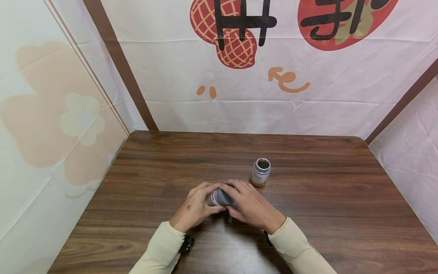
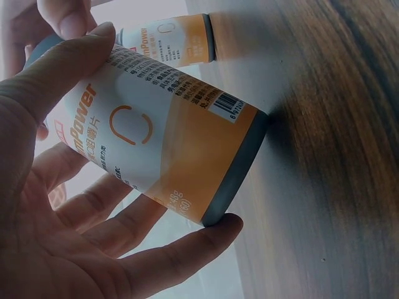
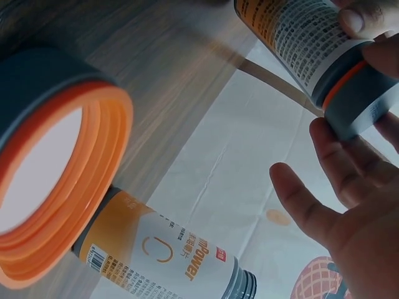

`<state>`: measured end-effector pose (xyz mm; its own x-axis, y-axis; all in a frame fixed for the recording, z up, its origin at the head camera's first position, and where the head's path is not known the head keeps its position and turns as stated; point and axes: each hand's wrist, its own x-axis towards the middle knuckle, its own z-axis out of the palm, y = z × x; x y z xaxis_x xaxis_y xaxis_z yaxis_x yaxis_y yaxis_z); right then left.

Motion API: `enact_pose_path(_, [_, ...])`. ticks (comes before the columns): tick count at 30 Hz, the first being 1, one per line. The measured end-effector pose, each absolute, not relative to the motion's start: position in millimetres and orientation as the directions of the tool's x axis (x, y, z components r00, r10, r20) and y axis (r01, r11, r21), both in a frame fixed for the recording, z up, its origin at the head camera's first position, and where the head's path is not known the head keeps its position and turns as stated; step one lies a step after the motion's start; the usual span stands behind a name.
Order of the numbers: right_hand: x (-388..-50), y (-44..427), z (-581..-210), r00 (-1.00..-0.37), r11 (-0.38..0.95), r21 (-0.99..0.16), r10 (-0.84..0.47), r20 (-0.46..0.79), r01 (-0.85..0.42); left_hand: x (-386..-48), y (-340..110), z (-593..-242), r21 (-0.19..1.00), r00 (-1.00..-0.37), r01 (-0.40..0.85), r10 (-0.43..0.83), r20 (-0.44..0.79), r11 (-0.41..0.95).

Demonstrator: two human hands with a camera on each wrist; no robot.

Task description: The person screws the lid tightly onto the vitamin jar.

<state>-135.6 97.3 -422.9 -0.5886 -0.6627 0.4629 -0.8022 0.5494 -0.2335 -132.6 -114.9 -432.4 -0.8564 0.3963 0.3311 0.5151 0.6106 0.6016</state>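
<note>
My left hand (image 1: 194,205) grips a tilted grey, white and orange supplement bottle (image 2: 187,140); the thumb lies across its label and the little finger touches the base rim. At its upper end, my right hand (image 1: 251,205) holds the dark grey screw cap (image 3: 365,103) with curled fingers. An orange ring shows between this cap and the bottle neck. Behind the hands, a second, matching bottle (image 1: 260,177) stands upright without a cap, its neck bare. A loose dark cap (image 3: 53,78) with an orange threaded inside looms close to the camera in the right wrist view; I cannot find it in the head view.
The brown wood-grain table (image 1: 318,190) extends around both hands. A white printed cloth wall (image 1: 239,114) rises behind its far edge, and a flower-printed one (image 1: 30,133) stands along the left side.
</note>
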Motion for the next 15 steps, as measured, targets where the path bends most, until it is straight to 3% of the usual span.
enact_pose_path(15, [-132.7,97.1,-422.7,-0.680,0.634,-0.263,-0.615,0.399,-0.727,-132.0,-114.0,-430.0,0.641,-0.893,0.443,0.372,0.254,0.627])
